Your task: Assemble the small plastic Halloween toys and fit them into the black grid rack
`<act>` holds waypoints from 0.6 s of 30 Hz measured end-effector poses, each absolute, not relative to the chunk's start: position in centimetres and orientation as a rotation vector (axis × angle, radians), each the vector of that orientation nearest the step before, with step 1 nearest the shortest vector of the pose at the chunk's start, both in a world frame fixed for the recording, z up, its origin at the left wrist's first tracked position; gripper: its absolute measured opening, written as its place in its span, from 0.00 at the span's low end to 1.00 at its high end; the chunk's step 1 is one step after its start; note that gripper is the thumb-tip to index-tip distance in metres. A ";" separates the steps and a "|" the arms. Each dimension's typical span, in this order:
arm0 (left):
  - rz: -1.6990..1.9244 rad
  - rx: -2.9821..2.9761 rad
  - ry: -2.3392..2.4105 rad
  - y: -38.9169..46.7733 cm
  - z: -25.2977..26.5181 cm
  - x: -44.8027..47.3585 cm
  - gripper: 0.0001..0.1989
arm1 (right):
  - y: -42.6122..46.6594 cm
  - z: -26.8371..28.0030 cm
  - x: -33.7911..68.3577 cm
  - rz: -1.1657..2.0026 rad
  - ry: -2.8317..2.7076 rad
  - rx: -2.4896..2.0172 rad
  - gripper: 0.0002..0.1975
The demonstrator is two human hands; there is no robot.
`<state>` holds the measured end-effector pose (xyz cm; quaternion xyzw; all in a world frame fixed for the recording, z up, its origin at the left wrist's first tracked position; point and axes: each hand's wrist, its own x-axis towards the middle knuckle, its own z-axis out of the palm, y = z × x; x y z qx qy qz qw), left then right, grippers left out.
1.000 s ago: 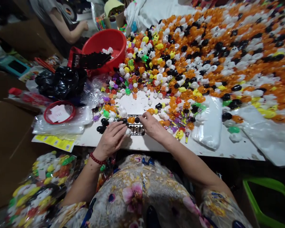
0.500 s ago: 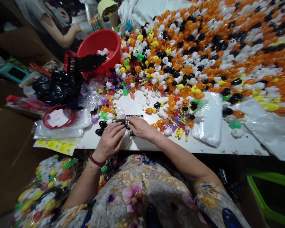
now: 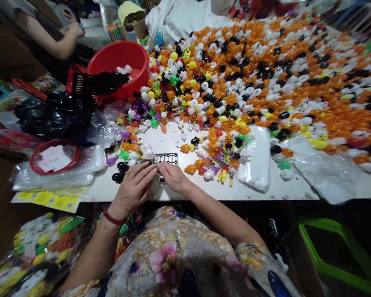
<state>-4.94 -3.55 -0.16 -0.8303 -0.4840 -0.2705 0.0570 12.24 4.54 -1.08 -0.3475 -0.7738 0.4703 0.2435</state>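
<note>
A small black plastic grid rack (image 3: 170, 156) lies on the white table in front of me, its far bars showing past my fingers. My right hand (image 3: 173, 176) is closed on the rack's near side, thumb and fingertips drawn together. Up against it is my left hand (image 3: 136, 185), fingers pressed together at the rack's left end; what they pinch is hidden beneath them. Black toy pieces (image 3: 119, 175) lie just left of my left hand, beside white and green ones. To the right is a pile of small toys on striped sticks (image 3: 225, 154).
Orange, white and black figures (image 3: 266, 78) heap over the table's far side. A red tub (image 3: 120, 62) stands back left, with a red basket (image 3: 55, 156) nearer. Clear plastic bags (image 3: 253, 161) lie at right. A co-worker's arm (image 3: 55, 41) shows at upper left.
The view has turned a little right, so the scene sits further left. My hands have drawn closer together at the rack, with fingertips meeting.
</note>
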 end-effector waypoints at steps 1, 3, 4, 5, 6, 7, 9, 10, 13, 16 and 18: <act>-0.822 -2.515 -1.470 -3.5 -0.3 -5.0 0.31 | 4.7 -1.2 13.0 1.242 -2.134 -0.944 0.14; -0.838 -2.496 -1.478 -3.5 -0.4 -5.0 0.28 | 5.3 -1.5 15.3 1.046 -2.184 -0.975 0.10; -0.845 -2.483 -1.480 -3.5 -0.5 -5.0 0.27 | 5.7 -1.8 16.8 0.895 -2.204 -1.034 0.09; -0.850 -2.473 -1.479 -3.5 -0.5 -4.9 0.26 | 6.1 -2.0 18.5 0.714 -2.217 -1.134 0.09; -0.850 -2.465 -1.473 -3.5 -0.6 -4.9 0.25 | 6.6 -2.3 20.1 0.528 -2.226 -1.270 0.09; -0.847 -2.458 -1.464 -3.5 -0.6 -4.9 0.24 | 7.1 -2.6 21.7 0.365 -2.239 -1.411 0.10; -0.838 -2.449 -1.448 -3.5 -0.5 -4.8 0.22 | 7.9 -3.0 24.2 0.131 -2.277 -1.648 0.10; -0.834 -2.445 -1.442 -3.5 -0.5 -4.8 0.21 | 8.2 -3.3 25.1 0.068 -2.309 -1.728 0.10; -0.840 -2.428 -1.442 -3.4 -0.4 -4.7 0.20 | 8.6 -3.7 26.1 0.025 -2.406 -1.815 0.10; -0.839 -2.422 -1.440 -3.4 -0.4 -4.6 0.20 | 8.6 -3.8 25.6 0.060 -2.369 -1.787 0.10; -0.825 -2.428 -1.449 -3.4 -0.3 -4.6 0.20 | 8.6 -3.7 24.7 0.159 -2.247 -1.743 0.08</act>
